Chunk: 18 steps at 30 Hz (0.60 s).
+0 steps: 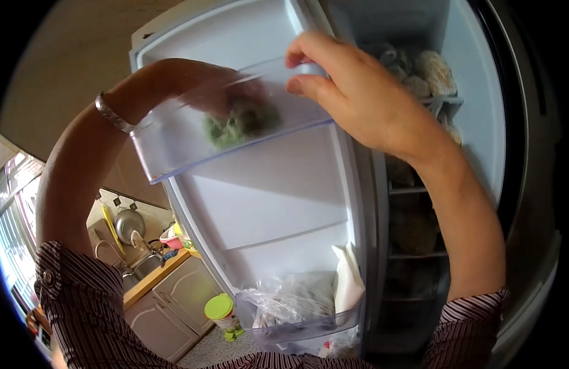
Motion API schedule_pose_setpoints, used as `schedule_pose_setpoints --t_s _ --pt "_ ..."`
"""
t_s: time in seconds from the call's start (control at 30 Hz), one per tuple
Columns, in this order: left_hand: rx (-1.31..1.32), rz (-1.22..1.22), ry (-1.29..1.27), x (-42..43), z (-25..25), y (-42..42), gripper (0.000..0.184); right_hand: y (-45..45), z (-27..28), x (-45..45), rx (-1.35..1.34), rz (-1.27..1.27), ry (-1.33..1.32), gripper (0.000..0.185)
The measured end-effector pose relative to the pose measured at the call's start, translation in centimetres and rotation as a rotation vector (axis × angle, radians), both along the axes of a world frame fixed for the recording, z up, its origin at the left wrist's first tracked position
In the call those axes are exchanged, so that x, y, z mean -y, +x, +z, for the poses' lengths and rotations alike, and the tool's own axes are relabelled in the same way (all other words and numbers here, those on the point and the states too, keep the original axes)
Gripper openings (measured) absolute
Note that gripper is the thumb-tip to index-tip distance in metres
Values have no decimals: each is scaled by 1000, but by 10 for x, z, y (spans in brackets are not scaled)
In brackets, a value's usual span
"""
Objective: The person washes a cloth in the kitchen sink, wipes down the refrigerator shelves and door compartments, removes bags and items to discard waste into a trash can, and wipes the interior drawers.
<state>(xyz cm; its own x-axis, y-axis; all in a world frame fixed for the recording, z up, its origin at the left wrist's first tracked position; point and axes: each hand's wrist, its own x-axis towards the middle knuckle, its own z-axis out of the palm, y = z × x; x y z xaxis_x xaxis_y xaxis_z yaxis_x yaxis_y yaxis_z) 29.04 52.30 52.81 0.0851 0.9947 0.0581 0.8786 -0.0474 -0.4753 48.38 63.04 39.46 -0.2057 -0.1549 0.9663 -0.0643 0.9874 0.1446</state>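
Observation:
A clear plastic door bin (192,150) spans the upper part of the open fridge door (266,184). My left hand (238,92) reaches down into it, blurred behind the plastic, with its fingers on a crumpled green cloth (238,126) against the inside of the bin's front wall. The fingers seem closed round the cloth, though the plastic partly veils them. At the bin's right end, my right hand (358,92) grips the top rim between thumb and fingers.
Below, a lower door bin (309,326) holds plastic bags (290,298) and a white packet (347,283). Fridge shelves with bagged food (435,74) stand to the right. A green-lidded tub (220,307) is on the floor; a sink (146,265) lies behind at left.

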Motion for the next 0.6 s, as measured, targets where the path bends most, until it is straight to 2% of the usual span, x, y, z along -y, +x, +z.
schedule_pose_setpoints --t_s 0.07,0.13,0.23,0.3,0.33,0.4,0.43,0.47,0.53,0.57,0.6 --pt "-300 88 -181 0 1 5 72 3 0 7 16 6 -3 28" --pt "-238 152 -183 11 2 12 65 8 2 13 96 -18 -132 22" --pt "-300 296 -192 28 3 17 64 8 3 15 99 -46 -140 22" --pt "-587 501 -242 27 1 8 57 9 3 16 105 -72 -133 23" --pt "-582 501 -234 28 1 2 57 9 4 18 114 -91 -141 23" --pt "-358 578 -140 36 4 -11 58 16 10 28 176 -161 -177 26" --pt "-328 457 -93 40 11 -17 50 18 14 32 240 -237 -220 29" --pt "-1 248 31 51 17 -27 45 15 19 30 251 -245 -212 29" --pt "199 -48 270 55 26 -29 37 7 37 22 88 -107 -30 46" --pt "311 -61 390 58 27 -25 36 5 50 26 100 -70 -102 56" --pt "420 -74 512 62 23 -1 35 -3 61 32 109 -75 -91 56"
